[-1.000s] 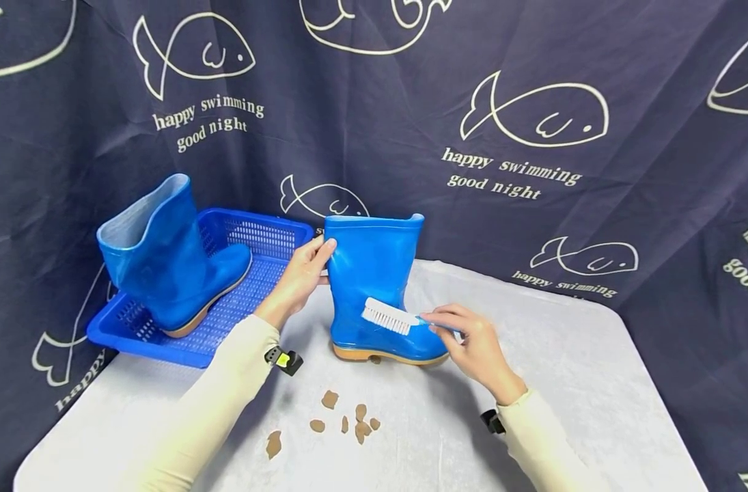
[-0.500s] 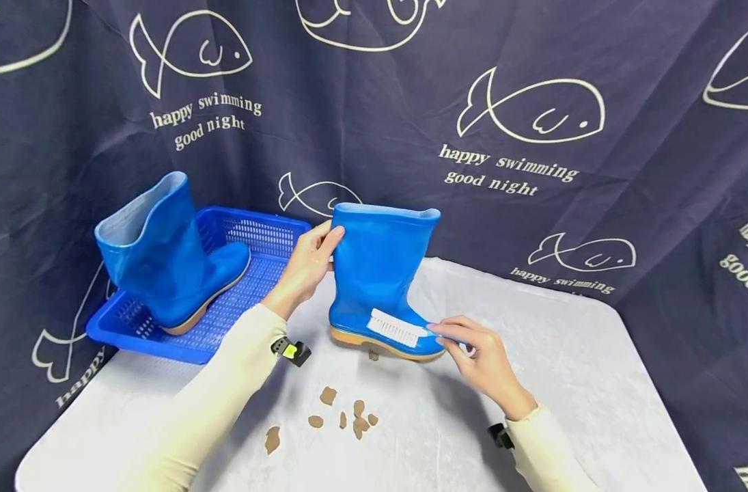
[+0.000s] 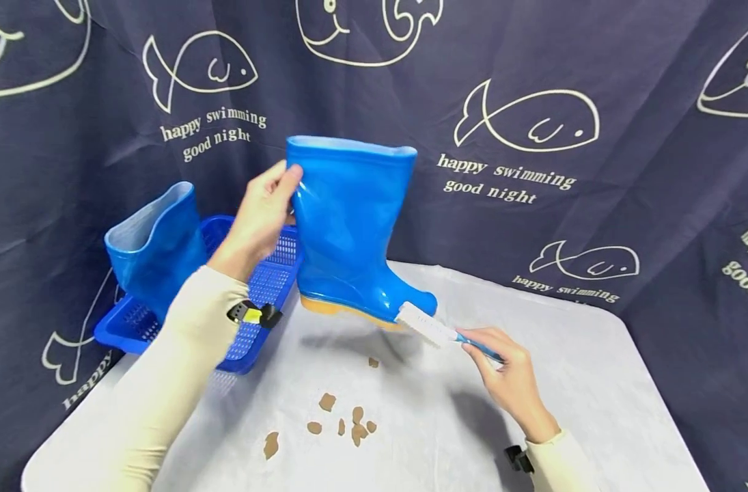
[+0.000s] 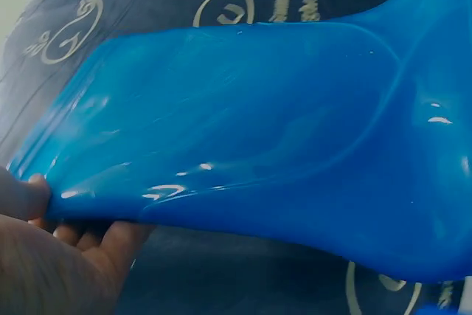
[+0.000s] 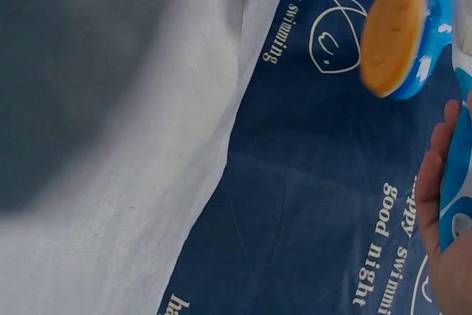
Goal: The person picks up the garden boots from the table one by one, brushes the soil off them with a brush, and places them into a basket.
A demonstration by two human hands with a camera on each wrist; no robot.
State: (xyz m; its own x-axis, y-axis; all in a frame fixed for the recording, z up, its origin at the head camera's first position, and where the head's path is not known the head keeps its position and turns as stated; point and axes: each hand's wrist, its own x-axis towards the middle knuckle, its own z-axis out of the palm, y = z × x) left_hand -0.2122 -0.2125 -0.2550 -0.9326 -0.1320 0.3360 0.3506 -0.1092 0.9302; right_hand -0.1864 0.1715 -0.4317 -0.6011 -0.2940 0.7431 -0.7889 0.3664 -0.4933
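A blue rain boot (image 3: 349, 219) with a tan sole hangs above the table, toe to the right. My left hand (image 3: 259, 212) grips it at the back of the shaft, near the top rim; the left wrist view shows the thumb on the near side of the boot (image 4: 243, 123). In my right hand (image 3: 509, 376) is a scrub brush (image 3: 423, 324) with a blue-and-white handle and white bristles. Its head is at the boot's toe, overlapping it in the head view; whether they touch I cannot tell. The right wrist view shows the fingers (image 5: 435, 167) around the handle.
A second blue boot (image 3: 164, 246) stands in a blue plastic basket (image 3: 244, 359) at the left, partly behind my left arm. Several brown flakes (image 3: 327, 402) lie on the white-covered table (image 3: 435, 424). A dark fish-print curtain (image 3: 361, 96) hangs close behind.
My left hand has raised the boot off the table, up and to the left. The brush has gone from the boot's side to its toe, and a brown flake beneath is uncovered.
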